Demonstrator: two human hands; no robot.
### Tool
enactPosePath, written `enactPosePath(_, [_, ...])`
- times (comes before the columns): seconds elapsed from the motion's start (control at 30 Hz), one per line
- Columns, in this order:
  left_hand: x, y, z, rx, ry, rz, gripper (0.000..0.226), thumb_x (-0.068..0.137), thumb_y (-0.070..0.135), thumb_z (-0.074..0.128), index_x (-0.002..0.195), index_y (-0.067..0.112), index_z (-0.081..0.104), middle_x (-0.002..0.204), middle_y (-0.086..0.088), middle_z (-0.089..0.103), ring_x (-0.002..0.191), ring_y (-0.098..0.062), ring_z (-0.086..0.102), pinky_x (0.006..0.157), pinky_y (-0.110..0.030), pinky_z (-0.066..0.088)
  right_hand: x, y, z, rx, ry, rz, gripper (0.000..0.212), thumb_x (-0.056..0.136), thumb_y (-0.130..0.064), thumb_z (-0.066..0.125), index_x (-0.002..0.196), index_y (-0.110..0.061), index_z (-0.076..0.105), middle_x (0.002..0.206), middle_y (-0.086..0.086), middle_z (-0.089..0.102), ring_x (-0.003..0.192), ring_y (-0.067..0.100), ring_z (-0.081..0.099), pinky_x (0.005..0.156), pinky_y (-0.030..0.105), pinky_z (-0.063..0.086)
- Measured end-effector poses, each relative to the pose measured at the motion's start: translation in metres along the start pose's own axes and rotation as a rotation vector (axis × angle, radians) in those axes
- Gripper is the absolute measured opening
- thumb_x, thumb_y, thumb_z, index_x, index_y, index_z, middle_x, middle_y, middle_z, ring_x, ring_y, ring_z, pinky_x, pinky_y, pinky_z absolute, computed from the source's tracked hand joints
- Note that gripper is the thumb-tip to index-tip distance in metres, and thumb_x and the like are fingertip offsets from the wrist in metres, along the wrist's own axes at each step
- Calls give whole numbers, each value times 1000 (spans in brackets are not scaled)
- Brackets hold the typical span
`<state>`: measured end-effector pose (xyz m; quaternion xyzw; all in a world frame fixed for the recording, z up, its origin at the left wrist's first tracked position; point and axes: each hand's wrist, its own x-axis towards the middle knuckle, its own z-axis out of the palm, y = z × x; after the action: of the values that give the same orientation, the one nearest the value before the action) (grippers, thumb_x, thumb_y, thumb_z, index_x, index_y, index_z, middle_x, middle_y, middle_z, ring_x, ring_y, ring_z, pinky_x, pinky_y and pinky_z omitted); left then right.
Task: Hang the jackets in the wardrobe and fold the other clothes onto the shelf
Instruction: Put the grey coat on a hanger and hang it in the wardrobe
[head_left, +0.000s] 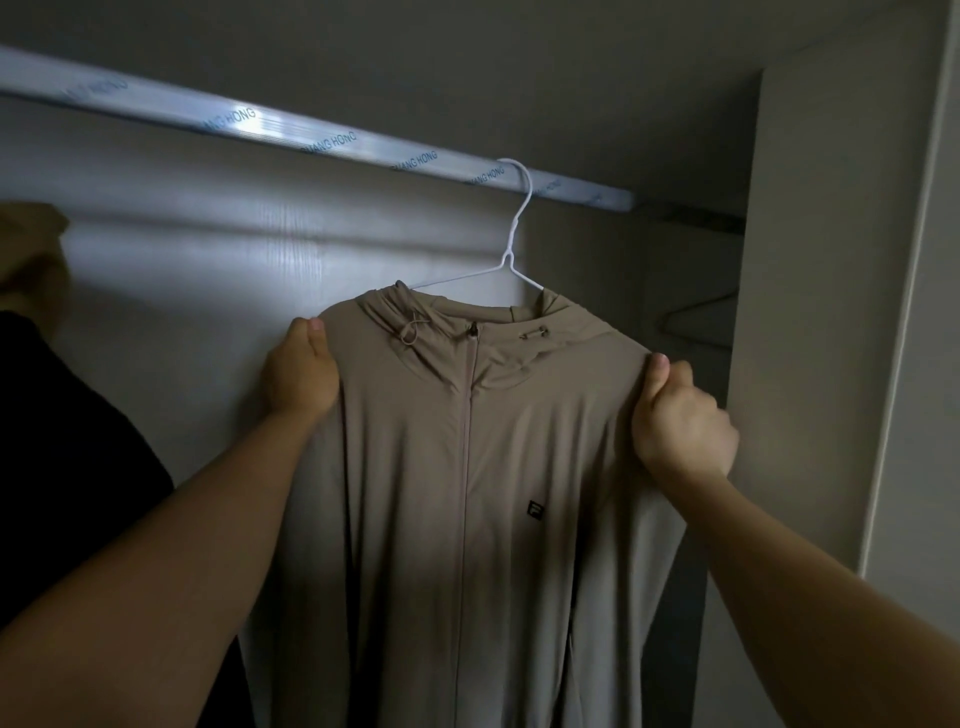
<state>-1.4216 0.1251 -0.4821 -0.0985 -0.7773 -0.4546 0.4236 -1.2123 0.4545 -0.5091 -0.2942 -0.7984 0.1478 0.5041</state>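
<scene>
A beige zip-up hooded jacket (467, 467) hangs on a white wire hanger (511, 244). The hanger's hook sits over the wardrobe rail (311, 132), which is wrapped in printed plastic film. My left hand (298, 374) grips the jacket's left shoulder, thumb on the front. My right hand (680, 421) is clenched on the fabric at the right shoulder. The jacket's zip is closed and a small dark logo shows on the chest.
A dark garment (67, 441) hangs at the left edge, with a tan piece (31, 249) above it. The wardrobe's back panel (208, 291) is behind the jacket. The side wall (810, 312) stands at the right, with a bare hanger (696, 317) dimly seen in the shadow.
</scene>
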Motion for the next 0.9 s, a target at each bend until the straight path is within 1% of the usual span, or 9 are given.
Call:
enactPosePath(0.13, [13, 22, -5, -56, 22, 9, 39, 108, 24, 31, 94, -3, 55, 106, -30, 62, 98, -43, 57, 79, -41, 39, 11, -12, -10, 15, 7, -71, 59, 106, -53, 11, 111, -15, 55, 112, 18, 65, 100, 44, 61, 85, 49, 49])
enactPosePath(0.27, [20, 43, -6, -58, 28, 42, 40, 105, 30, 36, 75, 7, 45, 85, -20, 58, 80, -35, 50, 65, -35, 28, 25, -41, -25, 32, -54, -260, 57, 107, -50, 18, 114, -12, 61, 114, 16, 65, 105, 37, 61, 95, 52, 47])
enactPosePath(0.33, [20, 51, -5, -61, -3, 41, 50, 103, 40, 36, 66, 8, 41, 67, -11, 51, 65, -30, 46, 57, -36, 27, 32, -58, -31, 88, -158, -232, 67, 104, -58, 15, 112, -13, 64, 111, 15, 67, 103, 37, 63, 95, 52, 49])
enactPosePath(0.43, [24, 60, -5, -10, -58, 49, 56, 100, 49, 39, 62, 8, 41, 60, -7, 49, 57, -24, 44, 56, -33, 32, 47, -78, -35, 158, -288, -98, 81, 100, -69, 12, 112, -11, 67, 112, 19, 67, 104, 38, 63, 96, 52, 51])
enactPosePath(0.53, [27, 63, -4, -10, -158, 102, 53, 102, 45, 40, 63, 10, 42, 64, -8, 50, 68, -30, 49, 63, -34, 36, 60, -85, -34, 170, -348, -36, 79, 103, -62, 17, 118, -3, 66, 121, 24, 64, 113, 40, 60, 104, 48, 46])
enactPosePath(0.67, [24, 53, -4, -86, -183, 188, 45, 107, 32, 43, 67, 12, 40, 67, -7, 46, 75, -30, 46, 68, -37, 35, 57, -68, -34, 354, -394, -62, 54, 107, -47, 27, 97, -8, 63, 108, 20, 62, 108, 38, 59, 101, 44, 45])
enactPosePath(0.77, [11, 44, 0, -60, -39, 338, 28, 105, 20, 48, 86, 3, 60, 87, -18, 64, 85, -38, 57, 76, -44, 43, 40, -51, -26, 340, -302, -181, 45, 109, -39, 32, 111, -6, 62, 112, 15, 66, 109, 37, 60, 100, 52, 46])
enactPosePath(0.83, [-2, 41, 5, 14, 73, 391, 17, 102, 16, 51, 102, 6, 65, 103, -18, 66, 97, -40, 56, 82, -46, 40, 30, -45, -16, 266, -197, -257, 34, 108, -30, 35, 116, -8, 60, 112, 15, 64, 107, 36, 59, 97, 54, 46])
enactPosePath(0.9, [-15, 37, 11, 71, 136, 413, 19, 99, 14, 53, 114, 9, 64, 111, -17, 63, 104, -40, 54, 87, -46, 38, 25, -42, -7, 236, -93, -300, 29, 107, -22, 38, 118, -7, 60, 111, 16, 64, 106, 36, 57, 96, 54, 45])
